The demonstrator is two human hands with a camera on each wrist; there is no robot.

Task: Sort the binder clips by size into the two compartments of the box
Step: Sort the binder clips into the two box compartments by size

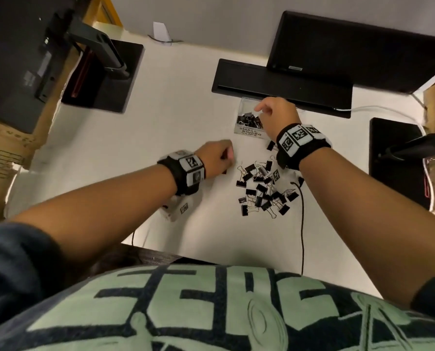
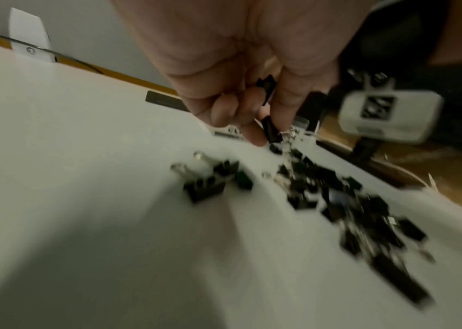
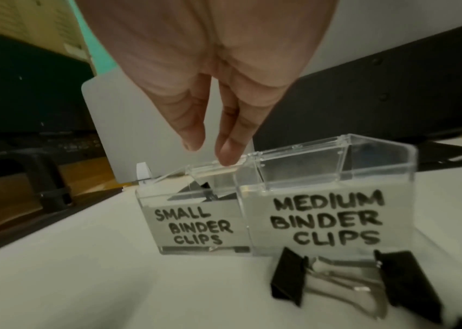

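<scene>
A clear two-compartment box stands at the back of the desk, labelled SMALL BINDER CLIPS and MEDIUM BINDER CLIPS. Several black clips lie in the small compartment. My right hand hovers over that compartment, its fingers straight and holding nothing. My left hand is curled left of the loose pile of clips and pinches small black clips. Two medium clips lie in front of the box.
A black monitor base and monitor stand right behind the box. A black cable runs down the desk beside the pile. A white tagged block lies under my left wrist. Another stand is at the far left.
</scene>
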